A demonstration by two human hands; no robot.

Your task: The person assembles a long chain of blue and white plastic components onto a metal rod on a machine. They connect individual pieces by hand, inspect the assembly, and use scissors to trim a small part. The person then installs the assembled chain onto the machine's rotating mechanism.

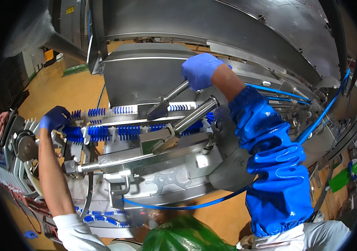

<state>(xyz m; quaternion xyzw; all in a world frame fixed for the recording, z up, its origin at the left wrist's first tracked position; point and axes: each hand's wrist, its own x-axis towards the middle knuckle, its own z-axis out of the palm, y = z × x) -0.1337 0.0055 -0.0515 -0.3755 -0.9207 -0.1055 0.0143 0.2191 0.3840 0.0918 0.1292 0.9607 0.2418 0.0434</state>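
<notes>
Right hand: gloved in blue (201, 71), fingers curled together around the top end of the upper handle (176, 90), a plain steel bar.
Upper handle: runs from the right fist down and to the left, its long axis slanting to a metal bracket (157, 109) at its foot; the right hand is on it, the left well apart.
Right arm: reaches up from below and to the right of that grip, bent inward, wrist bare above a bunched blue sleeve (270, 163).
Lower handle: a second steel bar (196, 113), just below the right fist, slanting much the same way, with no hand on it.
Left hand: also blue-gloved (54, 119), far left of the right fist and lower, at the left end of the blue toothed strips (128, 132); whether its fingers hold anything, I cannot tell.
Left arm: bare, rising steeply from a white cuff (72, 228).
Blue hose: sags (186, 207) well below both handles.
</notes>
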